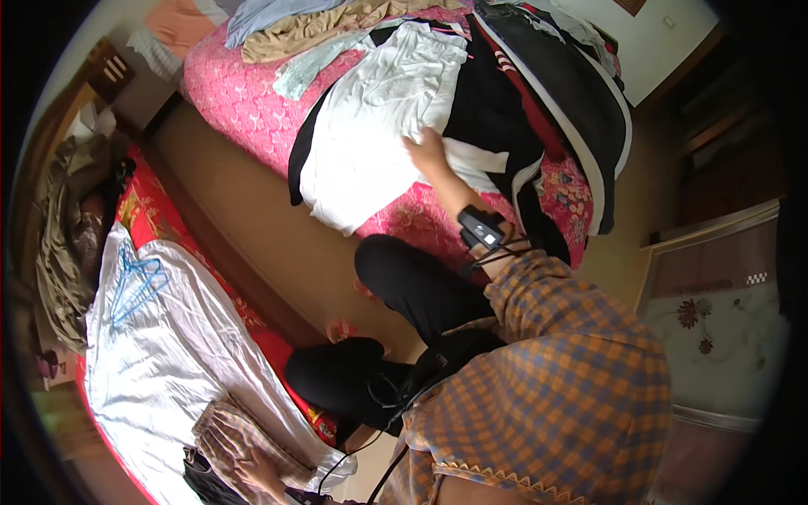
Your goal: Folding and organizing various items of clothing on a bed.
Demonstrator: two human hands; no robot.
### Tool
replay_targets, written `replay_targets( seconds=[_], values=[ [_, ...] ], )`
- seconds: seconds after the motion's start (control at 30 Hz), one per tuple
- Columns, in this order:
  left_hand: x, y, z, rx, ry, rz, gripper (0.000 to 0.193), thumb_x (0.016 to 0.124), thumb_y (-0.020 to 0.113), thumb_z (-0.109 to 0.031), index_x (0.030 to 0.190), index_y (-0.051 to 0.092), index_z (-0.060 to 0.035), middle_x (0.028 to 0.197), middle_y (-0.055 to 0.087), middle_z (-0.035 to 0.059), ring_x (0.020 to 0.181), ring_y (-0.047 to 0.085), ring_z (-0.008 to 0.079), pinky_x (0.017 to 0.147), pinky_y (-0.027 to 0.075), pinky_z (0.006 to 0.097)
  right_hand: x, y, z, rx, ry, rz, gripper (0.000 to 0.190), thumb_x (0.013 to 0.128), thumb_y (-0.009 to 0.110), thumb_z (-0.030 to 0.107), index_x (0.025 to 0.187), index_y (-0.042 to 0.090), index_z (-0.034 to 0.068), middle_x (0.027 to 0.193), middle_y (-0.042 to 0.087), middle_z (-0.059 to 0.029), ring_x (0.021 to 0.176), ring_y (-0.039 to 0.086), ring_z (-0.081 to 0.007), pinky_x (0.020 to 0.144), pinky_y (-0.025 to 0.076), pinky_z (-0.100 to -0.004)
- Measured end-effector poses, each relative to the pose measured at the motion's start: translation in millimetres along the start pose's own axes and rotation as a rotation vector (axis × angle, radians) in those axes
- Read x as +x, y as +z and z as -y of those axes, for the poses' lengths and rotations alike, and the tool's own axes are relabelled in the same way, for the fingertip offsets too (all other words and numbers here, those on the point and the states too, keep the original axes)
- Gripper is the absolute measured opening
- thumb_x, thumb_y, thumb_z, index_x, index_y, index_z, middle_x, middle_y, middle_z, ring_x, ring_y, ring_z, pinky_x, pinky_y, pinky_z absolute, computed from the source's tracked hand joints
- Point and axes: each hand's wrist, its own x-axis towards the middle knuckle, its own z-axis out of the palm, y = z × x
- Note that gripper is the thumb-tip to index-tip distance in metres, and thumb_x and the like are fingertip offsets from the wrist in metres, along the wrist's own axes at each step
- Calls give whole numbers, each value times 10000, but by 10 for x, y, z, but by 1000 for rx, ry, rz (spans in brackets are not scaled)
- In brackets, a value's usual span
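Observation:
My right hand [427, 153] is on the edge of a white garment [372, 136] with a gathered waistband, spread flat over dark clothing on the bed. Its fingers look curled against the cloth, and I cannot tell whether they pinch it. A black device [481, 228] is strapped to that wrist. My left hand [260, 472] rests with fingers apart on a checked garment [243, 442] with a gathered waist. That garment lies on a white sheet-like cloth [151, 353] to the other side of me. A black garment [201, 473] is partly under it.
Blue hangers [136, 284] lie on the white cloth. Tan trousers [328, 28] and a dark jacket [555, 95] with white edging are on the pink bed cover [237, 107]. Olive clothing [66, 233] is heaped at the left. My black-trousered legs [416, 284] extend between both surfaces.

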Motion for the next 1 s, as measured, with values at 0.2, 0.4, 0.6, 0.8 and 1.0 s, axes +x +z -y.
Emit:
replay_targets(
  seconds=[0.2, 0.4, 0.6, 0.8, 1.0],
  values=[
    [-332, -338, -997, -688, 270, -487, 350, 883, 621, -153, 1158, 553, 52, 1150, 577, 197, 1035, 569, 289, 902, 474, 398, 9, -459, 39, 423, 713, 355, 378, 827, 669, 241, 1038, 562, -54, 735, 635, -100, 567, 638, -163, 378, 453, -285],
    [-892, -1149, -2944, -1044, 660, 287, 239, 917, 519, -47, 1134, 578, 33, 1087, 622, 120, 974, 607, 199, 888, 462, 309, -45, -566, 63, 910, 515, 398, 122, 857, 605, 103, 858, 636, -15, 632, 591, -18, 465, 482, -88, 444, 358, -250],
    [-1370, -1152, -4468, -1076, 738, 1099, 388, 954, 529, -183, 1295, 451, -17, 1182, 582, 102, 1074, 583, 204, 874, 481, 302, -391, -1613, 170, 1233, 351, 873, 102, 857, 631, 81, 931, 654, 14, 711, 612, -27, 536, 551, -88, 479, 433, -223],
    [-2161, -1069, -5664, -1176, 907, 1439, 743, 935, 563, -228, 1471, 83, -41, 1417, 328, 226, 1155, 518, 248, 880, 487, 363, -701, -2104, 315, 804, 90, 1596, 147, 861, 622, 122, 919, 649, -10, 752, 649, -60, 587, 597, -111, 550, 487, -245],
    [-2434, -532, -5862, -1038, 913, 1373, 403, 925, 398, -49, 1316, 400, 51, 1068, 609, 136, 962, 600, 175, 783, 502, 263, -407, -2239, 427, 626, -141, 1588, 165, 853, 609, 127, 914, 657, -19, 694, 646, -93, 600, 634, -152, 559, 505, -274]
  ],
)
